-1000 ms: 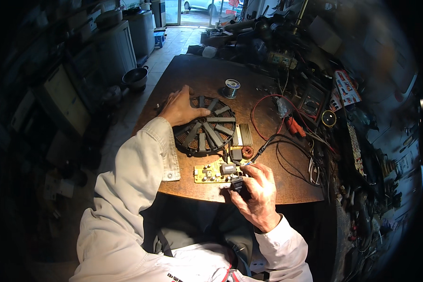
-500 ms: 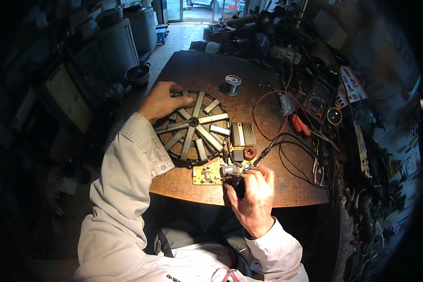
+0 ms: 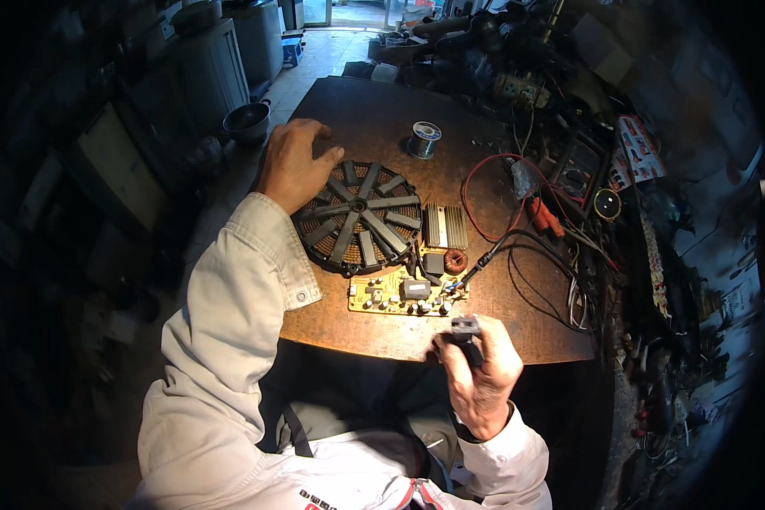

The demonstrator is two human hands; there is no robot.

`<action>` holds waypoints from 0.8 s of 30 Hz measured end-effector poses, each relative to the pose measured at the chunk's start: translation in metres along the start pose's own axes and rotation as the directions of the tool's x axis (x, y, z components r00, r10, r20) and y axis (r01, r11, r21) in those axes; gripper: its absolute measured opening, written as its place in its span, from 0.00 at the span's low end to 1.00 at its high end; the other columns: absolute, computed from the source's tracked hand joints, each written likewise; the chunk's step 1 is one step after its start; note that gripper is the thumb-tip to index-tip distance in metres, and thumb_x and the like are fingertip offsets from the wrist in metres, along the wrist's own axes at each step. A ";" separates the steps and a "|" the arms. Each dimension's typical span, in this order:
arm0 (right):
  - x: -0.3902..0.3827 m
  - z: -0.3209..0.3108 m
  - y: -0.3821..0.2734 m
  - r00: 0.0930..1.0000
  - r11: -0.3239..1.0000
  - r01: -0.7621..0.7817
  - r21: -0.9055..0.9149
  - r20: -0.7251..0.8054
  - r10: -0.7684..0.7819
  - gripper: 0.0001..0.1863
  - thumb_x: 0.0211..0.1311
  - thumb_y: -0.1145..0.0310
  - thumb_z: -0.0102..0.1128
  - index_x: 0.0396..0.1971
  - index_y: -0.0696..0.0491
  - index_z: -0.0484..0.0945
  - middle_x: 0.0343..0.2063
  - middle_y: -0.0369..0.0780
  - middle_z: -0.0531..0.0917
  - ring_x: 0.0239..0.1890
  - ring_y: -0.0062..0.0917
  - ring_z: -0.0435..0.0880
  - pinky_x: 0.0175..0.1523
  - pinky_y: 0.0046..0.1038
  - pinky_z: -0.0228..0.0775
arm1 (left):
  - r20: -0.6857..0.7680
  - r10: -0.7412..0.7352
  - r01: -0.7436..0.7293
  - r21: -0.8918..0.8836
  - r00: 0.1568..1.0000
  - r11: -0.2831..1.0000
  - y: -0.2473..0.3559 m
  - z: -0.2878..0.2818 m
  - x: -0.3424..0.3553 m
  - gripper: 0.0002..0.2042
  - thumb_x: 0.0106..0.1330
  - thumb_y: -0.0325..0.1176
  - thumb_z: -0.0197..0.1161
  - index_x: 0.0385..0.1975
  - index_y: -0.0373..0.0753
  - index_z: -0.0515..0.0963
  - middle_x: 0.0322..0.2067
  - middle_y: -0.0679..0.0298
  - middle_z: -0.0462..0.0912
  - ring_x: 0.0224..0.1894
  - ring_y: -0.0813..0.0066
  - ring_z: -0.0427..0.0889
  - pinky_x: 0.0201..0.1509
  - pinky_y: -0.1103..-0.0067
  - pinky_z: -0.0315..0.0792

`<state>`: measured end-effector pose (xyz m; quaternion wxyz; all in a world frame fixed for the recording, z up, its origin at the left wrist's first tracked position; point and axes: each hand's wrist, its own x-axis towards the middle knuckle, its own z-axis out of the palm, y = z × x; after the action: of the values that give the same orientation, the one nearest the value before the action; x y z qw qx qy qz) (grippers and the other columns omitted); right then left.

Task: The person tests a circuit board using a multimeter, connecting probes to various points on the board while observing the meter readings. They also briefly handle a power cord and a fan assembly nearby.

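Note:
A round induction coil (image 3: pixel 359 206) with dark radial bars over copper-coloured windings lies on the wooden table. Beside its far left edge is my left hand (image 3: pixel 297 161), fingers and thumb apart. Against the coil's near right side sits a yellow circuit board (image 3: pixel 365 299) with a finned heat sink (image 3: pixel 445 228), a copper toroid (image 3: pixel 456 260) and several capacitors. A black cable (image 3: pixel 490 257) reaches the board's right side. My right hand (image 3: pixel 487 370), near the table's front edge, is closed around a small black block-ended piece (image 3: pixel 465 326), apart from the board; its exact kind is unclear.
A solder spool (image 3: pixel 424 140) stands beyond the coil. On the right are a red lead (image 3: pixel 467 204), red clips (image 3: pixel 546 218), a multimeter (image 3: pixel 580 166) and tangled cables. A dark pan (image 3: pixel 246 121) stands left of the table.
My right hand has pulled back from the board towards the lower right with the black piece. My left hand has let go of the coil's rim, and the coil's bars look darker.

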<state>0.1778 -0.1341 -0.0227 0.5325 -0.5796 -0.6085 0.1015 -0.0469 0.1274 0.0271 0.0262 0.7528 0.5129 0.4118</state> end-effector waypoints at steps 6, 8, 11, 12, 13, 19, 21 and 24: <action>-0.042 -0.062 -0.012 0.937 0.894 -0.345 0.286 0.051 0.346 0.17 0.64 0.84 0.62 0.54 0.65 0.79 0.25 0.33 0.79 0.23 0.12 0.76 0.29 0.16 0.68 | -0.161 0.117 -0.119 -0.001 0.980 0.993 0.006 -0.001 -0.002 0.10 0.59 0.29 0.74 0.39 0.34 0.85 0.45 0.57 0.87 0.49 0.57 0.85 0.56 0.69 0.77; -0.054 -0.087 -0.012 0.917 0.888 -0.382 0.254 -0.018 0.399 0.18 0.68 0.78 0.57 0.57 0.65 0.77 0.22 0.31 0.75 0.20 0.11 0.70 0.26 0.15 0.62 | -0.208 0.138 -0.145 -0.018 0.968 0.989 0.008 -0.003 -0.001 0.09 0.59 0.29 0.74 0.38 0.34 0.85 0.44 0.57 0.87 0.48 0.59 0.85 0.55 0.69 0.77; -0.067 -0.127 -0.011 0.930 0.929 -0.312 0.199 -0.137 0.342 0.24 0.74 0.67 0.50 0.64 0.66 0.71 0.21 0.31 0.73 0.18 0.11 0.66 0.23 0.15 0.57 | -0.285 0.185 -0.197 -0.015 0.940 0.980 0.012 -0.014 -0.004 0.07 0.60 0.28 0.73 0.35 0.33 0.86 0.43 0.57 0.87 0.47 0.61 0.86 0.54 0.70 0.78; -0.071 -0.141 -0.011 0.923 0.936 -0.290 0.199 -0.203 0.328 0.25 0.75 0.66 0.49 0.65 0.65 0.70 0.23 0.32 0.74 0.18 0.11 0.66 0.23 0.14 0.57 | -0.294 0.183 -0.204 -0.042 0.938 0.978 0.012 -0.019 -0.006 0.07 0.60 0.28 0.73 0.35 0.33 0.86 0.44 0.56 0.87 0.47 0.61 0.86 0.54 0.70 0.79; -0.079 -0.156 -0.011 0.908 0.943 -0.269 0.196 -0.275 0.317 0.26 0.75 0.65 0.49 0.66 0.65 0.69 0.24 0.33 0.75 0.19 0.11 0.67 0.23 0.14 0.56 | -0.300 0.186 -0.217 -0.072 0.936 0.974 0.014 -0.022 -0.008 0.07 0.60 0.27 0.72 0.35 0.33 0.85 0.44 0.56 0.87 0.47 0.61 0.87 0.54 0.70 0.79; -0.096 -0.249 -0.037 0.656 0.898 -0.408 -0.165 -0.737 0.163 0.17 0.78 0.63 0.52 0.60 0.55 0.73 0.31 0.32 0.79 0.20 0.07 0.64 0.23 0.12 0.52 | -0.264 0.262 -0.350 -0.381 0.928 0.856 0.076 -0.056 -0.081 0.05 0.61 0.27 0.72 0.33 0.34 0.84 0.34 0.57 0.86 0.36 0.66 0.87 0.38 0.76 0.81; -0.108 -0.288 -0.044 0.616 0.856 -0.436 -0.276 -0.785 0.061 0.15 0.78 0.63 0.54 0.57 0.53 0.74 0.29 0.30 0.77 0.19 0.07 0.64 0.22 0.13 0.51 | -0.161 0.384 -0.413 -0.469 0.909 0.781 0.093 -0.051 -0.111 0.04 0.60 0.26 0.71 0.29 0.33 0.82 0.30 0.58 0.83 0.29 0.69 0.84 0.32 0.77 0.77; -0.123 -0.354 -0.060 0.618 0.756 -0.539 -0.370 -0.784 0.057 0.15 0.75 0.66 0.57 0.54 0.56 0.74 0.23 0.31 0.78 0.19 0.10 0.66 0.23 0.19 0.52 | 0.095 0.340 -0.224 -0.585 0.935 0.779 0.084 -0.026 -0.157 0.08 0.58 0.26 0.70 0.22 0.33 0.77 0.21 0.59 0.76 0.22 0.69 0.76 0.25 0.75 0.66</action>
<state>0.3832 -0.4273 0.1029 0.5019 -0.7994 -0.2313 -0.2357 -0.0222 -0.0473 -0.0100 0.2359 0.8159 0.2432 0.4684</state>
